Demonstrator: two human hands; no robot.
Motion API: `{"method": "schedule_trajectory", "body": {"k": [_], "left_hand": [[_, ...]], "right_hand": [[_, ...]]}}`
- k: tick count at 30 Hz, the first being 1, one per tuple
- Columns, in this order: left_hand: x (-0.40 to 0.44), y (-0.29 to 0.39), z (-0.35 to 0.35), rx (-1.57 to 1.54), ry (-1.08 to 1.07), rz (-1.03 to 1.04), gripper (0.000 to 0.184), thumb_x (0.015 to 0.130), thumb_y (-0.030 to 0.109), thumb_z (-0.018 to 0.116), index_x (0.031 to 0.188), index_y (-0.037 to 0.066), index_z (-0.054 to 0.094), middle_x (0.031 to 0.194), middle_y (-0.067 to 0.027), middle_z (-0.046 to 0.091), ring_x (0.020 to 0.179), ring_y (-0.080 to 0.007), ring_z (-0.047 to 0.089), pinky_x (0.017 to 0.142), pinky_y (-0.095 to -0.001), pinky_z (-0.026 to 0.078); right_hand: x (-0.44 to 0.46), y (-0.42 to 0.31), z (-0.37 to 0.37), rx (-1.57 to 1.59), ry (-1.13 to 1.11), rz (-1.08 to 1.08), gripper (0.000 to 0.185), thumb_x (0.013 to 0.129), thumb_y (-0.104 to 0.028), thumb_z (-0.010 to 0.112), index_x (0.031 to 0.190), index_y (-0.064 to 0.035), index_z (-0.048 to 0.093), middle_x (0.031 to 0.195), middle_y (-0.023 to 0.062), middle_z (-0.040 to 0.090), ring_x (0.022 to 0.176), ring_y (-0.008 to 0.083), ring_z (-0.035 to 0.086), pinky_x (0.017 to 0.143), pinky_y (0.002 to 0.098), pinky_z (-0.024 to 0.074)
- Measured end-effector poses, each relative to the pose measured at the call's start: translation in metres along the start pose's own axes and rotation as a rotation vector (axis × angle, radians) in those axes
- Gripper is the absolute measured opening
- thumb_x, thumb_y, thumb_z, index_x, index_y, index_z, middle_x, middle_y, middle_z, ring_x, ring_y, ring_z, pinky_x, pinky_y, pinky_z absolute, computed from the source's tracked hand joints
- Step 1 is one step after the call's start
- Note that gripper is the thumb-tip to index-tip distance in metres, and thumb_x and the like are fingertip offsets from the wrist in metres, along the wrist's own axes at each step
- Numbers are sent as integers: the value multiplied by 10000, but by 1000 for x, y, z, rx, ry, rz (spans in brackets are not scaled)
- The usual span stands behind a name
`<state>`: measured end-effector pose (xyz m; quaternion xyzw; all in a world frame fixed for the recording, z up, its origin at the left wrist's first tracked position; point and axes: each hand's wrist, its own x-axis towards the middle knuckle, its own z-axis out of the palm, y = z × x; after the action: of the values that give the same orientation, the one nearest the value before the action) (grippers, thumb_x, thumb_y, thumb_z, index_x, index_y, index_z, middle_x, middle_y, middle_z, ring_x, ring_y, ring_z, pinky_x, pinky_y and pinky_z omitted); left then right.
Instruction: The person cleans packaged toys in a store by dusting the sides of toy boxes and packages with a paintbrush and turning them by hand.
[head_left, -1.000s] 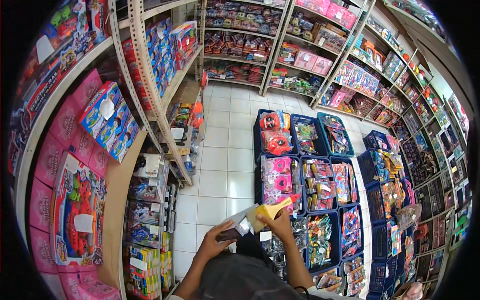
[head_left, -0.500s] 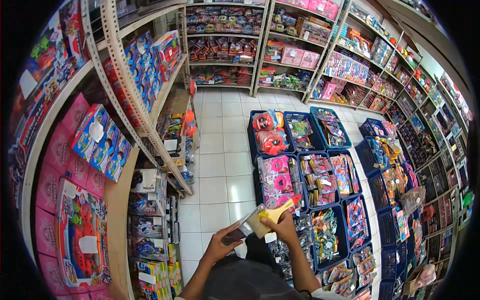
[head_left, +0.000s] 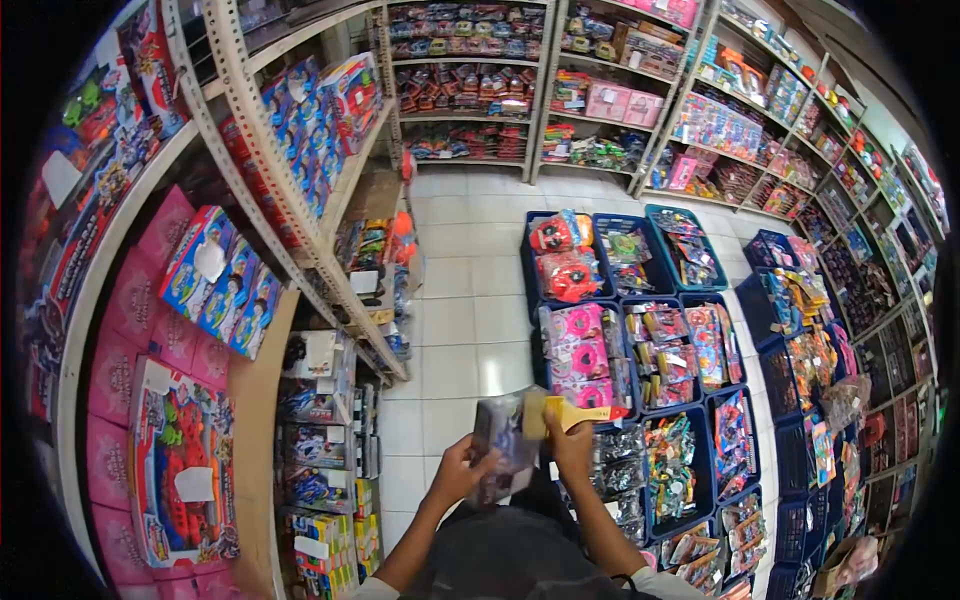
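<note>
My left hand [head_left: 460, 472] grips a dark toy package [head_left: 505, 440] with a clear, shiny cover by its left side, fingers closed on it. The package is blurred, so its print cannot be read. In my right hand [head_left: 573, 457] is a paintbrush [head_left: 585, 412] with a yellow handle and a red tip, pointing right. Its pale bristles lie at the upper right edge of the package, seemingly touching it. Both hands are in front of my body, above the tiled floor and left of the blue crates.
Blue crates [head_left: 533, 335] full of packaged toys stand in rows to my right, with another line of stacked crates [head_left: 790, 447] beyond. A metal shelf post [head_left: 243, 130] and boxed toys [head_left: 185, 470] are close on my left. Stocked shelves [head_left: 465, 115] line the back.
The package has turned more upright and broad side to me. The brush has swung so its handle points level to the right. The whole scene has shifted slightly right.
</note>
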<state>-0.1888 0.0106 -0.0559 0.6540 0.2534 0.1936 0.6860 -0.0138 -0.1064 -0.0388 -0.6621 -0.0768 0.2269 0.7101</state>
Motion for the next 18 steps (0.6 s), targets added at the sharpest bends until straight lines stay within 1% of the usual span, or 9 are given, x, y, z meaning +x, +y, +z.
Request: {"method": "schedule_trajectory", "body": {"k": [3,4,7,8,11,13,14,16,18], "left_hand": [[4,4,3,-223,138,-28,138,938,157,647,893,34,603,713,61,529,639,-8,457,562,-204,376],[6,8,-2,-216,167,-23,138,938,157,647,893,34,603,713,61,529,639,-8,457,562,-204,376],[11,15,-10,-219,197,-57,227,957,245,625,928,20,629,708,68,548,625,-10,475,549,-206,386],[13,15,-13,-217,207,-55,227,957,245,625,928,20,629,708,68,548,625,-10,475,549,-206,386],[20,22,-17,-205,282,-50,278,966,295,607,879,35,651,719,58,573,631,-12,485,551,-205,385],[27,16,-20,-180,316,-41,288,964,305,611,874,34,654,722,56,580,637,-12,493,555,-202,387],[31,17,-20,-158,347,-39,299,962,315,614,870,33,657,726,53,588,644,-13,501,559,-199,390],[37,15,-16,-209,422,-40,324,959,336,615,834,38,643,697,66,559,616,-9,477,538,-196,365],[45,22,-17,-187,474,-45,332,963,336,610,780,59,611,665,75,523,582,-5,446,520,-199,340]], "right_hand": [[-18,-12,9,-176,-357,1,358,799,-203,811,1000,45,650,893,58,686,785,132,648,703,272,525],[-11,3,5,-308,-417,-71,360,793,-189,812,1003,52,648,894,76,692,794,139,655,712,278,531],[-4,-12,19,-188,-191,-64,371,784,-190,817,1005,54,646,910,82,697,808,141,663,710,283,535],[-1,-9,17,-186,-201,-63,371,784,-190,817,1005,54,646,910,82,697,808,141,663,710,283,535],[5,-14,15,-236,-592,23,413,758,-210,842,1017,47,649,919,84,696,793,136,657,703,283,533],[17,-16,15,-360,-707,-80,417,764,-209,837,1007,52,620,929,109,691,830,165,682,723,288,551],[30,-23,15,-500,-717,-61,417,763,-203,838,1008,57,622,947,114,693,836,164,683,724,284,551],[40,-25,26,-242,-498,-51,412,767,-190,833,1011,59,613,945,111,693,839,160,682,720,282,550],[54,-26,24,-331,-643,-22,442,757,-200,843,1018,56,595,934,100,689,832,151,676,722,287,552]]}}
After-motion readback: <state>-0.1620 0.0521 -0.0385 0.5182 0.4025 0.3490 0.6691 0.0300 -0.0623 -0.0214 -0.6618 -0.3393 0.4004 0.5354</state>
